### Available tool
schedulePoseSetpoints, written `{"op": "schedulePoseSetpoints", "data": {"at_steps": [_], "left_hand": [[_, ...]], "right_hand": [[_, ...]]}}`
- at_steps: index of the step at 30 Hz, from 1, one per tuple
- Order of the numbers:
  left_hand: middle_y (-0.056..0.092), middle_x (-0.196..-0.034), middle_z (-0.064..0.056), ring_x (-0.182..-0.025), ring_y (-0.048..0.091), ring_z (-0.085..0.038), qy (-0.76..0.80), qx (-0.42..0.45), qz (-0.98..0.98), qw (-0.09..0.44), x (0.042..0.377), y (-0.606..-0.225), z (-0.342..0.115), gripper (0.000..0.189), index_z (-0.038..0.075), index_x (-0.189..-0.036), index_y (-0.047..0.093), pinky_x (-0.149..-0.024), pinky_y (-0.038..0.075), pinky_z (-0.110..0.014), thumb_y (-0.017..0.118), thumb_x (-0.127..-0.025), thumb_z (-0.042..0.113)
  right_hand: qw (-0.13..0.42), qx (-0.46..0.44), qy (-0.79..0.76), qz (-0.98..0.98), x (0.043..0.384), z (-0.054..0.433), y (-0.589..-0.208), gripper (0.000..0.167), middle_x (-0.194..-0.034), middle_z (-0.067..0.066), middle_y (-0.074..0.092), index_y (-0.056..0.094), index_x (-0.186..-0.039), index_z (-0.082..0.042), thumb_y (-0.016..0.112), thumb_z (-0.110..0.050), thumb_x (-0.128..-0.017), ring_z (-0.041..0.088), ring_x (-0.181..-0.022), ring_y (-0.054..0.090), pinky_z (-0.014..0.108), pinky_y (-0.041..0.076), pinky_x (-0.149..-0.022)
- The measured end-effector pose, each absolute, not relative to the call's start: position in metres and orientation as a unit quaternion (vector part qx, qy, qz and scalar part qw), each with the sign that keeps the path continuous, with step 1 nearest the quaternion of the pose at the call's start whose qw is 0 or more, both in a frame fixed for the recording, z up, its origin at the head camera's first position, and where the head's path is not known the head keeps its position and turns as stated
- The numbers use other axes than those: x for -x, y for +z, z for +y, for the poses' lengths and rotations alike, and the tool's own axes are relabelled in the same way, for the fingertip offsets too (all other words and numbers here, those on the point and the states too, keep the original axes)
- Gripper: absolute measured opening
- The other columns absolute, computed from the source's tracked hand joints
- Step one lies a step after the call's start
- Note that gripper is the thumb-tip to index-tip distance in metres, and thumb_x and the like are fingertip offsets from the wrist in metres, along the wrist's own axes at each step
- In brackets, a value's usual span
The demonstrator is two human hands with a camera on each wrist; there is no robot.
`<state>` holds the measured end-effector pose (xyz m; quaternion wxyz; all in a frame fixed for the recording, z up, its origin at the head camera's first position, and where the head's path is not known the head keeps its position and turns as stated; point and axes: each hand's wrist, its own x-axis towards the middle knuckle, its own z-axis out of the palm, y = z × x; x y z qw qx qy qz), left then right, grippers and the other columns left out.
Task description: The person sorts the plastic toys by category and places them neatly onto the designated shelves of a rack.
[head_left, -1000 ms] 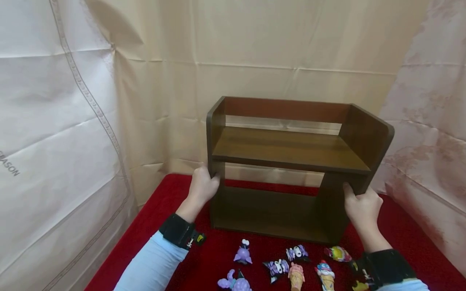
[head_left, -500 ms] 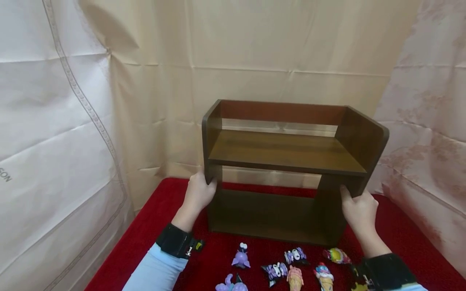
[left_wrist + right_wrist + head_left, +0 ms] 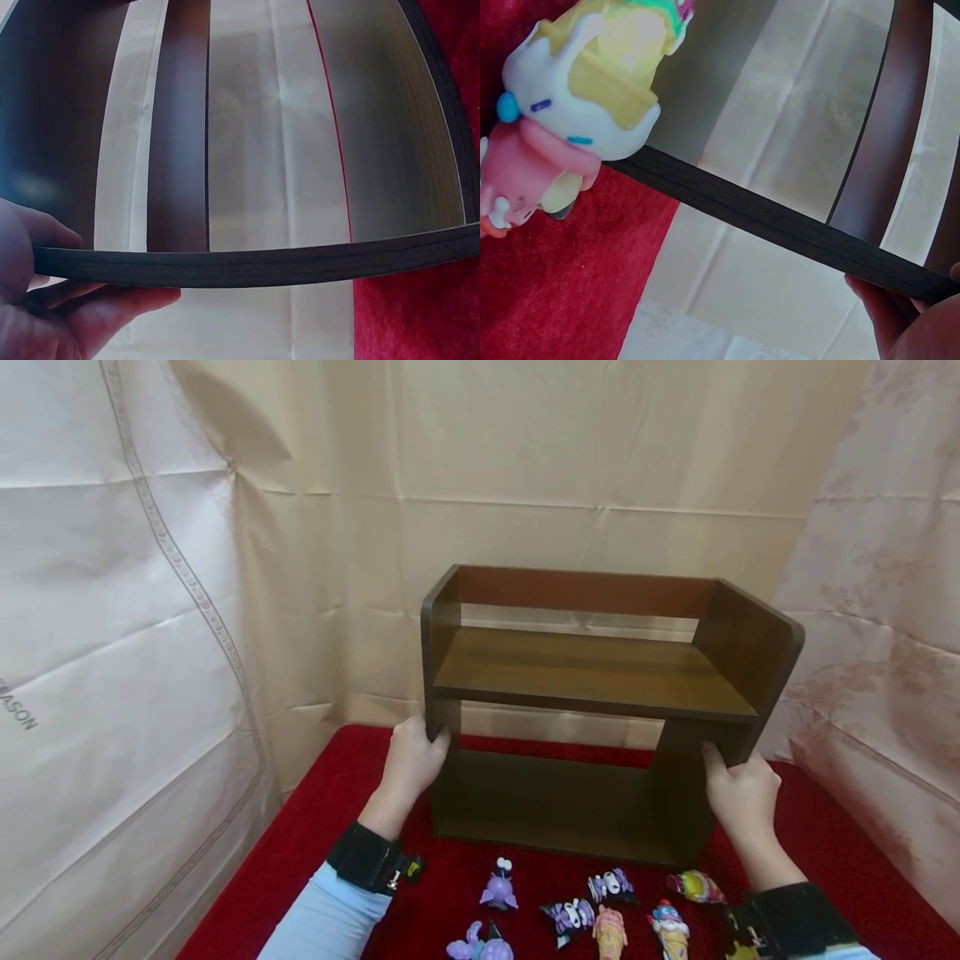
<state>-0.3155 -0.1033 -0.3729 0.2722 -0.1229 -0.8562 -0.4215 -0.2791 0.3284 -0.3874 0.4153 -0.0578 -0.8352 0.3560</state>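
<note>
A small dark-brown wooden shelf [image 3: 592, 672] with two tiers stands upright on a red cloth. My left hand [image 3: 415, 756] grips its left side panel by the front edge, a little below the upper board. On the other side my right hand [image 3: 744, 793] holds the right side panel at about the same height, thumb on the inner face. In the left wrist view the panel edge [image 3: 247, 268] lies between the thumb and fingers [image 3: 120, 311]. The right wrist view shows the right panel's edge [image 3: 757, 220] running into the hand at the lower right corner.
Several small toys lie in front of the shelf: purple figures [image 3: 498, 887], a pink-topped cone [image 3: 610, 931], an ice-cream cone figure [image 3: 670, 929] and a yellow-pink piece [image 3: 697, 887]. Beige cloth [image 3: 525, 460] hangs behind, with pale cloth [image 3: 135, 652] at the left.
The head view has shifted slightly. Both hands keep their grip on the shelf, and the toys lie as before.
</note>
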Motion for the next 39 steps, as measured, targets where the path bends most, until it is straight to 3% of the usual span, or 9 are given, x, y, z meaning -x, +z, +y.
{"op": "schedulePoseSetpoints", "data": {"at_steps": [4, 12, 24, 29, 32, 35, 39], "left_hand": [[0.069, -0.112, -0.025, -0.097, 0.071, -0.035, -0.429, 0.121, -0.855, 0.265, 0.314, -0.372, -0.103, 0.028, -0.002, -0.122, 0.059, -0.078, 0.060, -0.051, 0.067, -0.096, 0.008], [0.070, -0.117, -0.023, -0.105, 0.070, -0.034, -0.432, 0.120, -0.859, 0.249, 0.315, -0.367, -0.105, 0.031, -0.002, -0.123, 0.061, -0.086, 0.059, -0.051, 0.069, -0.095, 0.009], [0.070, -0.121, -0.018, -0.106, 0.069, -0.031, -0.460, 0.127, -0.846, 0.238, 0.312, -0.363, -0.109, 0.036, 0.001, -0.126, 0.063, -0.086, 0.059, -0.049, 0.072, -0.094, 0.013], [0.072, -0.116, -0.014, -0.101, 0.068, -0.028, -0.484, 0.135, -0.829, 0.245, 0.309, -0.363, -0.112, 0.029, 0.003, -0.121, 0.068, -0.081, 0.060, -0.046, 0.072, -0.095, 0.015], [0.073, -0.115, -0.010, -0.103, 0.068, -0.027, -0.497, 0.139, -0.819, 0.250, 0.306, -0.364, -0.113, 0.026, 0.007, -0.120, 0.070, -0.080, 0.060, -0.045, 0.072, -0.096, 0.015], [0.073, -0.116, -0.007, -0.107, 0.067, -0.028, -0.508, 0.140, -0.812, 0.252, 0.304, -0.367, -0.114, 0.028, 0.011, -0.123, 0.070, -0.082, 0.060, -0.046, 0.072, -0.096, 0.015], [0.071, -0.122, -0.008, -0.113, 0.066, -0.030, -0.525, 0.144, -0.802, 0.247, 0.299, -0.370, -0.116, 0.036, 0.014, -0.132, 0.068, -0.087, 0.059, -0.049, 0.072, -0.096, 0.015]], "right_hand": [[0.399, 0.048, 0.356, -0.844, 0.277, 0.331, -0.386, 0.032, -0.107, 0.039, 0.064, 0.062, -0.111, 0.009, 0.062, -0.021, -0.099, 0.062, -0.102, 0.055, 0.071, 0.042, -0.079], [0.325, 0.015, 0.352, -0.878, 0.269, 0.339, -0.376, 0.041, -0.116, 0.037, 0.063, 0.056, -0.125, 0.007, 0.059, -0.027, -0.103, 0.057, -0.106, 0.059, 0.070, 0.047, -0.083], [0.263, -0.011, 0.371, -0.891, 0.262, 0.347, -0.360, 0.057, -0.128, 0.036, 0.059, 0.047, -0.140, 0.006, 0.060, -0.035, -0.102, 0.053, -0.111, 0.060, 0.066, 0.052, -0.083], [0.265, -0.019, 0.359, -0.895, 0.256, 0.350, -0.354, 0.055, -0.123, 0.036, 0.062, 0.051, -0.136, 0.007, 0.060, -0.035, -0.102, 0.052, -0.106, 0.063, 0.046, 0.059, -0.074], [0.274, -0.026, 0.349, -0.896, 0.253, 0.351, -0.349, 0.052, -0.123, 0.034, 0.063, 0.053, -0.136, 0.005, 0.060, -0.033, -0.102, 0.052, -0.106, 0.063, 0.032, 0.055, -0.070], [0.281, -0.031, 0.341, -0.896, 0.249, 0.351, -0.344, 0.051, -0.125, 0.033, 0.063, 0.054, -0.138, 0.003, 0.061, -0.033, -0.102, 0.053, -0.110, 0.061, 0.041, 0.057, -0.074], [0.287, -0.037, 0.331, -0.898, 0.243, 0.352, -0.340, 0.051, -0.128, 0.034, 0.061, 0.054, -0.140, 0.000, 0.062, -0.033, -0.102, 0.056, -0.112, 0.060, 0.067, 0.052, -0.083]]}}
